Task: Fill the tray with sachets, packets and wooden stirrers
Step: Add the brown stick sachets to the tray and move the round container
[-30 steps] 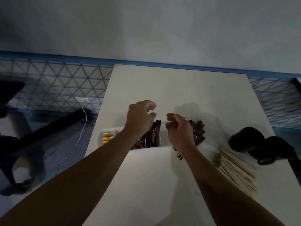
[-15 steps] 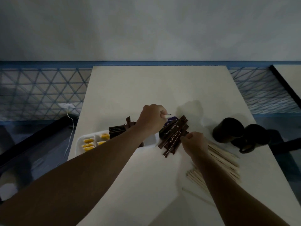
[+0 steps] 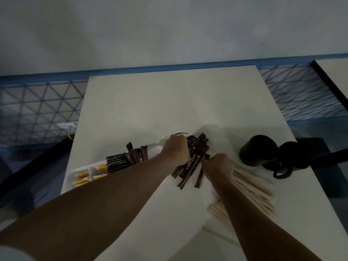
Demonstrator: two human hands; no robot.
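Right hand [image 3: 218,166] sat curled over the stirrers [image 3: 252,187], apparently pinching one sachet [image 3: 198,178] that ran near-to-far. Just left, the pile [image 3: 190,162] lay diagonal on the table [image 3: 169,110], near-left to far-right, with the left hand [image 3: 177,149] fisted on its far end, grip hidden. Tray [image 3: 69,178] was left of both, nearer the left hand.

Wall [image 3: 169,25]: plain pale grey, filling the upper view.
Skirting [image 3: 169,65]: blue band along the wall's foot.
Floor [image 3: 37,110]: pale, crossed by blue lines in triangles.
Table [image 3: 169,100]: white rectangular top, far edge by the skirting.
Second table [image 3: 339,72]: white, dark-edged, at far right.
Light: dim, with soft shadows.
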